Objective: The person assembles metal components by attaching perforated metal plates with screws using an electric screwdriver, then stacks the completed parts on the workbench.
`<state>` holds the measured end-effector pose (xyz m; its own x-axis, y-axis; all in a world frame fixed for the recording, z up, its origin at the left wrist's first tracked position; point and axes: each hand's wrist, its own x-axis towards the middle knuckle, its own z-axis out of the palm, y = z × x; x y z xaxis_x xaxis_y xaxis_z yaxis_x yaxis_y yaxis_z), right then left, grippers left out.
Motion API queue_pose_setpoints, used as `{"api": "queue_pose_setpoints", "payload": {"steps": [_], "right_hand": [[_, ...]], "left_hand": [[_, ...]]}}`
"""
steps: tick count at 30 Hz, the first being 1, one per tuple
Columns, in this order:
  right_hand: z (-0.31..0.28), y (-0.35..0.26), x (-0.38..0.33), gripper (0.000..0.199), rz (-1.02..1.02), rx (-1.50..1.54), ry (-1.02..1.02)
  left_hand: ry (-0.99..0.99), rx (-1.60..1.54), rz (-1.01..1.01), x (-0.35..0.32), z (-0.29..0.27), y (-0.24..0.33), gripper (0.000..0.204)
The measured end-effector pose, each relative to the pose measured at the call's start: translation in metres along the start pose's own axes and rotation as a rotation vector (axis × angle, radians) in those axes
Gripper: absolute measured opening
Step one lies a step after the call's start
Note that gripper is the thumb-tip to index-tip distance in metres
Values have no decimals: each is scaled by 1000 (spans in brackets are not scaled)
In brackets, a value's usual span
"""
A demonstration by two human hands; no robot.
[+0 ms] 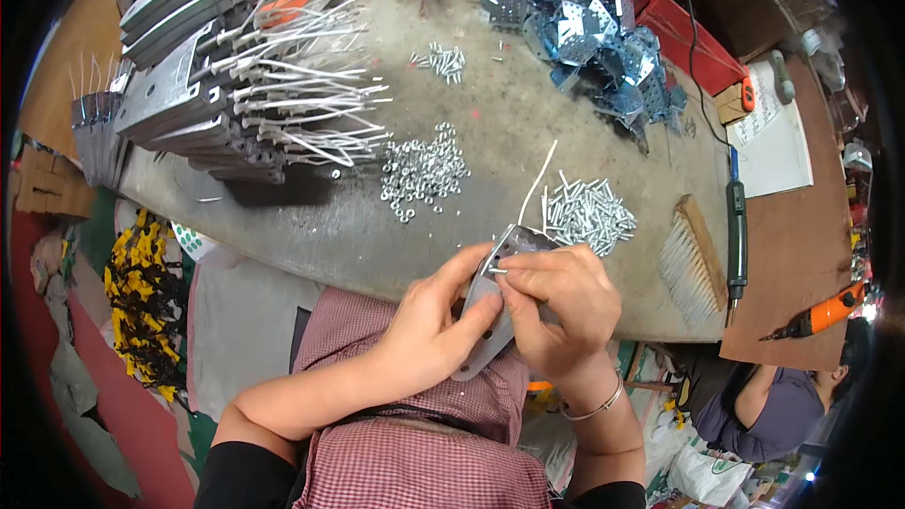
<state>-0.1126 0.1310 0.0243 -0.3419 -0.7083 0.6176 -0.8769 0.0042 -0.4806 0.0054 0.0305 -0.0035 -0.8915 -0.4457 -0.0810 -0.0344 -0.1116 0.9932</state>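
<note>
Near the table's front edge, my left hand (429,316) is closed around a long flat grey metal part (481,353) with holes, held tilted above my lap. A white wire (538,181) sticks up from the part's far end. My right hand (566,302) pinches a small silver screw (498,270) between thumb and fingertips, against the part's upper side; whether it sits in a hole cannot be made out. Just beyond my right hand lies a heap of silver screws (592,215). Further left is a spread of small nuts (424,170).
Grey parts with white wires (174,106) are stacked at the left. Blue metal plates (594,33) pile up at the back right, and smaller screws (445,62) lie mid-table. Along the right are a brush (696,259), an electric screwdriver (736,236) and an orange tool (830,313). Another person (768,410) sits lower right.
</note>
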Motion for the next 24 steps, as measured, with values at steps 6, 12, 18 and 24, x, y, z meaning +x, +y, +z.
{"api": "queue_pose_setpoints", "payload": {"steps": [6, 12, 18, 24], "right_hand": [[-13, -12, 2, 34, 108, -62, -149], [10, -5, -47, 89, 493, 16, -82], [20, -2, -45, 78, 410, 1, -16], [19, -7, -49, 76, 392, 38, 8]], "left_hand": [[-1, -50, -15, 6, -10, 13, 51], [-233, 634, 182, 77, -15, 52, 25], [352, 1049, 436, 253, 16, 54, 19], [511, 911, 284, 283, 26, 42, 20]]}}
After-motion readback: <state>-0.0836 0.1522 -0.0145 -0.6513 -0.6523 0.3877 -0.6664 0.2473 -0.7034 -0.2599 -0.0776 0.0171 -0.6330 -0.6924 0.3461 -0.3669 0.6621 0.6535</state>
